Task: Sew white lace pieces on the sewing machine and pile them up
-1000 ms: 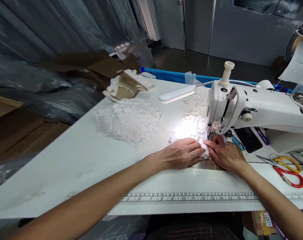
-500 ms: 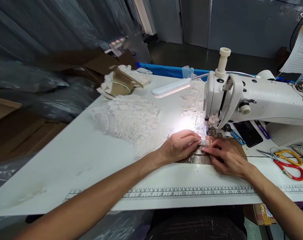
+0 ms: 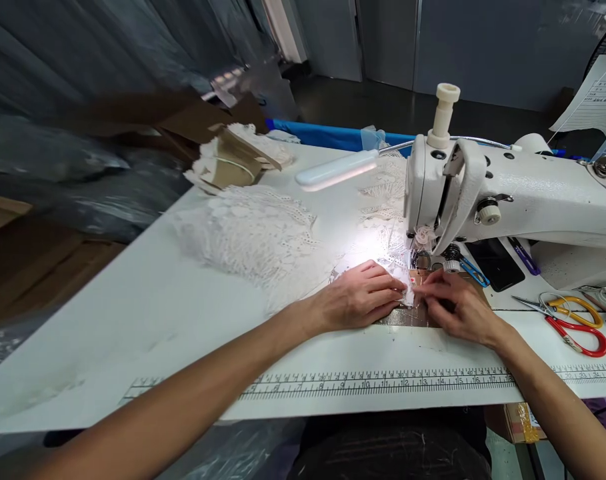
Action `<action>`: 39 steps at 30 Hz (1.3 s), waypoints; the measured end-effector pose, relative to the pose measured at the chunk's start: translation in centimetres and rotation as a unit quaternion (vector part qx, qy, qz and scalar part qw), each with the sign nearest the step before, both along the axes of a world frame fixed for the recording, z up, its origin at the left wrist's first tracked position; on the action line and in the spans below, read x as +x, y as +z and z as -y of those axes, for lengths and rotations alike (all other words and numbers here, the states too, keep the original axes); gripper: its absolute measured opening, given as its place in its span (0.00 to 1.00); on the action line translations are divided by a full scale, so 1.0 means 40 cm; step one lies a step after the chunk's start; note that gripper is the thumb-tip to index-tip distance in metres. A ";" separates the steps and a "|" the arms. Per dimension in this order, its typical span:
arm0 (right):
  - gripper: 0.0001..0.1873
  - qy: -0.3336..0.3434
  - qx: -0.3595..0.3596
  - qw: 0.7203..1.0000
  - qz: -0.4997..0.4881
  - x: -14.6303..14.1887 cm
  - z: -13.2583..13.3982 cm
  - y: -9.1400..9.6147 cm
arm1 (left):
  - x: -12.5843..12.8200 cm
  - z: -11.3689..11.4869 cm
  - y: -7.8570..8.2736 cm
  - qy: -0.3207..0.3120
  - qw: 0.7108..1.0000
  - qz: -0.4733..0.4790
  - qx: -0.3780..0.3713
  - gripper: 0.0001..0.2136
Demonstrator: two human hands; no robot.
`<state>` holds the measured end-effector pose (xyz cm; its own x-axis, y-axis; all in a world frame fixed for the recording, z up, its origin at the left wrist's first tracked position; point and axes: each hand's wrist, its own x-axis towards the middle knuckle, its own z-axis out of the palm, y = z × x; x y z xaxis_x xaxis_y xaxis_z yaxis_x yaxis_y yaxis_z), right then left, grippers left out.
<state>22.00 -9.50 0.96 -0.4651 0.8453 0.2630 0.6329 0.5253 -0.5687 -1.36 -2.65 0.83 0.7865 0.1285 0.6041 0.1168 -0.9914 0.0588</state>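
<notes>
White lace fabric lies under the lit needle area of the white sewing machine, its near edge on the metallic brown bed plate. My left hand grips the lace from the left, fingers together and bent over it. From the right, my right hand has its thumb and forefinger closed at the lace's edge, just in front of the presser foot. Its other fingers are curled, and the fingertips partly hide what they pinch. A larger heap of white lace spreads to the left of my hands.
Red-and-yellow-handled scissors, blue thread snips and a black phone lie on the right. A white lamp reaches over the table. A printed ruler runs along the front edge. Rolled lace around cardboard stands at the back.
The near edge of the lace now hangs lower beside my left fingertips, toward me. My right fingers have drawn together at its edge. The view has shifted slightly.
</notes>
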 end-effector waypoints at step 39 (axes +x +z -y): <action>0.19 -0.111 -0.018 0.975 0.190 -0.049 0.000 0.010 | -0.002 0.001 -0.020 -0.009 1.000 -0.002 0.017 0.09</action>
